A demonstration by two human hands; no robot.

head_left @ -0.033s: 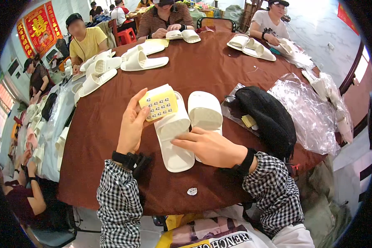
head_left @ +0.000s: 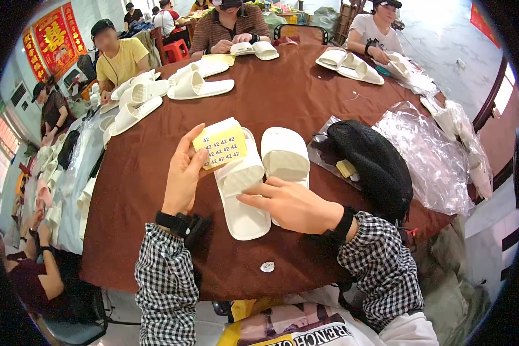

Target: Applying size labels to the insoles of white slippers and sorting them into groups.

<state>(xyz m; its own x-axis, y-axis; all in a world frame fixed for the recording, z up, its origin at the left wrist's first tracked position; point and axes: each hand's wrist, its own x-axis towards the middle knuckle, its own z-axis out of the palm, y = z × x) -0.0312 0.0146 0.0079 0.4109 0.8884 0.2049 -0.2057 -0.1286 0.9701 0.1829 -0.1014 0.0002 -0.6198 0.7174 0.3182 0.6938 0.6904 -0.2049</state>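
My left hand [head_left: 183, 179] grips a small stack of yellow label sheets [head_left: 224, 147], thumb on the front and fingers behind. The sheets carry rows of small printed labels and overlap the upper left of a white slipper [head_left: 247, 222]. Over that slipper lies my right hand [head_left: 300, 206], its fingers stretched out to the left and touching the footbed just below the strap. Whether a label is under the fingertips, I cannot tell. Beside it, the matching slipper [head_left: 285, 153] is partly covered by my right hand. Both slippers point away from me on the brown cloth.
A black mesh bag [head_left: 375, 167] and crumpled clear plastic [head_left: 427, 155] lie to the right. A small white scrap [head_left: 267, 267] rests near the table's front edge. More white slippers [head_left: 199, 86] stand at the far left. Several people sit around the brown-covered table [head_left: 155, 230].
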